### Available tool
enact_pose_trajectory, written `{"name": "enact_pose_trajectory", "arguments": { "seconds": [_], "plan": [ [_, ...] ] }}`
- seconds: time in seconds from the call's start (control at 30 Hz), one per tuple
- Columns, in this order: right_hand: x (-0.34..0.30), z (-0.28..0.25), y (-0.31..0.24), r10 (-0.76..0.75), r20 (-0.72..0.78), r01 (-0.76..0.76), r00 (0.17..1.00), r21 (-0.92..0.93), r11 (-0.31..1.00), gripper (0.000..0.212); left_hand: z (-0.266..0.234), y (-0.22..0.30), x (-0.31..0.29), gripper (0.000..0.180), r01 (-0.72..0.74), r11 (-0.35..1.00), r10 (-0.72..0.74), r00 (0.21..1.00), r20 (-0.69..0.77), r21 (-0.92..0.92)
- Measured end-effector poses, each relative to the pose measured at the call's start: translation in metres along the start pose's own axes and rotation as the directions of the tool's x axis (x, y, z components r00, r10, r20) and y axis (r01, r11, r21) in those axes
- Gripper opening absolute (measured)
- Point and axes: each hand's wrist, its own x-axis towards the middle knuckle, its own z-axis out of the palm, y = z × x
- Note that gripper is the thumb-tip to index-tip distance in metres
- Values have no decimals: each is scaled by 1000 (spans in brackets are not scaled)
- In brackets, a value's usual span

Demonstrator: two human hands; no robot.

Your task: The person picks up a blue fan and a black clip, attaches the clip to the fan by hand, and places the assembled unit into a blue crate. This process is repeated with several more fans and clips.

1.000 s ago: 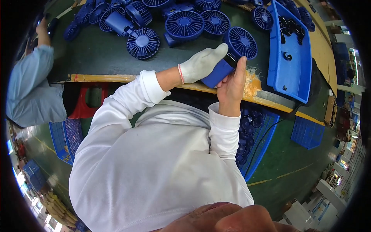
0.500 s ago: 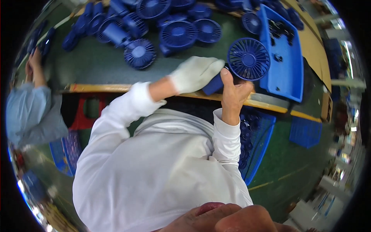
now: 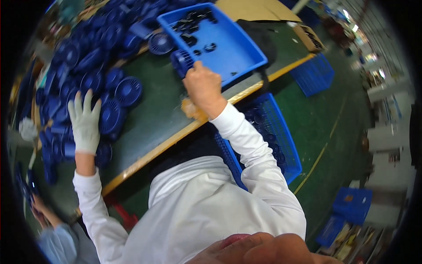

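Observation:
My left hand (image 3: 85,127), in a white glove, is stretched over the pile of dark blue handheld fans (image 3: 110,115) on the left of the table. Its fingers are spread, with nothing seen in them. My bare right hand (image 3: 203,86) is closed on a dark blue handheld fan (image 3: 180,64) at the near left corner of a blue tray (image 3: 233,55). The fan's round grille shows beyond my fist, and my hand covers its handle. Small black parts (image 3: 191,22) lie in the tray, mostly at its far end.
A yellow strip (image 3: 149,156) lines the table's near edge. Below it stands a blue crate (image 3: 288,165) of dark round parts. Another blue crate (image 3: 314,75) and an open cardboard box (image 3: 309,38) are to the right. A co-worker's sleeve (image 3: 59,242) shows at lower left.
My view has turned to the right. My hands have parted: the left has let go of the fan and reached to the pile, while the right has carried the fan beside the tray.

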Motion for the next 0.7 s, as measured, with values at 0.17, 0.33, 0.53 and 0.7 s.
{"name": "enact_pose_trajectory", "arguments": {
  "seconds": [0.17,0.33,0.53,0.7],
  "plan": [
    [20,-27,38,56,-69,-36,996,267,963,24,10,1,7,39,11,995,-15,999,-44,-101],
    [65,14,98,-55,-71,65,996,141,988,15,-21,7,18,31,-74,956,13,977,-214,-282],
    [88,57,121,-235,65,237,970,-29,971,7,-76,74,12,40,90,425,-91,994,56,-901],
    [87,53,118,-218,159,242,963,-155,958,14,-49,109,0,49,-39,662,69,998,8,-749]
  ]
}}
